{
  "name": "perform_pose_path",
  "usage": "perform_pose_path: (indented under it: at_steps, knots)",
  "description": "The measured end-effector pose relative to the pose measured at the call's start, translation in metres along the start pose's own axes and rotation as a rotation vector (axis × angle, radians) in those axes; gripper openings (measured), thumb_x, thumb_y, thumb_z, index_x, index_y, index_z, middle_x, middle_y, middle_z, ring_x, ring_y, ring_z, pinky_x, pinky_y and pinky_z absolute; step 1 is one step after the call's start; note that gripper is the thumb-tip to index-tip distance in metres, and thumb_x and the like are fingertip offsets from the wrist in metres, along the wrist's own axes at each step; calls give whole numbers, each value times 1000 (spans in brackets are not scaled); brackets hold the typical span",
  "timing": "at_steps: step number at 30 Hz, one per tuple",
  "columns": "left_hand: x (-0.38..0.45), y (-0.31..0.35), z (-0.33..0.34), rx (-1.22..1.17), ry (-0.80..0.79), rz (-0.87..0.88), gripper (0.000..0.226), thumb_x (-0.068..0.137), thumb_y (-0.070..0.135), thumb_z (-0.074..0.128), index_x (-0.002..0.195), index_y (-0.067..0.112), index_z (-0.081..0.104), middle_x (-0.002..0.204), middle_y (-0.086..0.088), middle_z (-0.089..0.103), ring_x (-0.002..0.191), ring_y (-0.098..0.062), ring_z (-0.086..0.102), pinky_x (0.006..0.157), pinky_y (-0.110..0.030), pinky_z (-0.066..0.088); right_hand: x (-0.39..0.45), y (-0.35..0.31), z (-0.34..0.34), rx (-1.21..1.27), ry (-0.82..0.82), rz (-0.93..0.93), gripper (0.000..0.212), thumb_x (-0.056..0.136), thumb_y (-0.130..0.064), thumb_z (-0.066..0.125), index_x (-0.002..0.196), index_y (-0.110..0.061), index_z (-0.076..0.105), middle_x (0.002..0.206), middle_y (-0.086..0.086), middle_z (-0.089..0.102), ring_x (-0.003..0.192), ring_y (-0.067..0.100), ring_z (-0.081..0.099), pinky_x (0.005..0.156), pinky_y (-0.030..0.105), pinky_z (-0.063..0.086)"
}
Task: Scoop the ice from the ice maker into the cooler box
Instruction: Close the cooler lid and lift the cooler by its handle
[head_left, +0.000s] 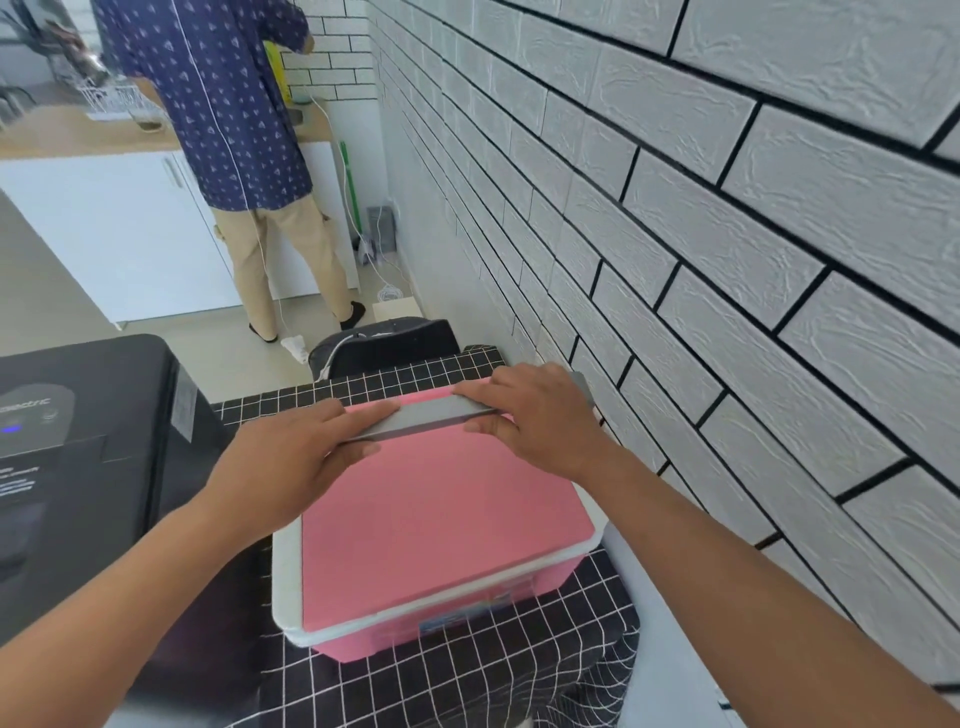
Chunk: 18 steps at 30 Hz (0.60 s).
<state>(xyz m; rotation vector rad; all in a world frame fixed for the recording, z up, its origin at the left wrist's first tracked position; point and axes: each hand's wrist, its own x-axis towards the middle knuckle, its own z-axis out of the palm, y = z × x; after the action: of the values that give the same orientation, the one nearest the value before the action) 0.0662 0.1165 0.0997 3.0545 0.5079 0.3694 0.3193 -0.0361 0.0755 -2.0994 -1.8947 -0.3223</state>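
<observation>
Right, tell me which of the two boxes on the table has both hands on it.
The pink cooler box by the wall: the left hand and right hand grip its grey handle. The black ice maker beside it is untouched.

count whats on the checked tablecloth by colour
pink: 1, the pink plastic cooler box with white rim
black: 1, the black ice maker with blue light
grey: 1, the grey flat handle bar on the box lid, held by both hands
total: 3
</observation>
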Motion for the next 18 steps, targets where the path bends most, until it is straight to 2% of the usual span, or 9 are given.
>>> perform_pose_path:
  at_steps: [3, 6, 9, 13, 18]
  knots:
    - [5, -8, 0, -36, -59, -10, 54, 99, 65, 17, 149, 51, 32, 87, 14, 56, 72, -11, 60, 59, -35, 53, 3, -1, -7, -43, -18, -19, 48, 90, -61, 37, 125, -36, 57, 84, -9, 58, 78, 15, 54, 69, 29, 28]
    - [13, -18, -2, -103, -150, 14, 55, 94, 68, 23, 149, 57, 23, 101, 14, 59, 84, -10, 60, 73, -34, 53, 9, -4, -19, -83, -114, -34, 44, 91, -57, 44, 127, -33, 55, 88, -6, 59, 81, 18, 57, 70, 32, 38]
    - [21, -24, -12, -117, -189, 40, 55, 94, 66, 26, 149, 58, 23, 103, 15, 56, 92, -11, 59, 78, -31, 50, 12, -11, -31, -110, -177, -17, 45, 93, -56, 43, 130, -31, 51, 94, -4, 59, 85, 21, 59, 70, 33, 44]
    - [29, -35, -39, -173, -138, 105, 51, 96, 62, 34, 147, 59, 30, 101, 13, 59, 92, -10, 58, 82, -34, 50, 11, -31, -59, -143, -144, 91, 47, 92, -60, 35, 131, -38, 46, 94, -7, 57, 87, 20, 59, 69, 35, 48]
    - [41, -40, -86, -233, -133, 312, 51, 95, 59, 39, 146, 56, 35, 102, 11, 60, 90, -8, 55, 86, -33, 47, -7, -72, -111, -170, -105, 276, 47, 90, -62, 34, 133, -44, 40, 89, -11, 52, 87, 16, 58, 69, 34, 45]
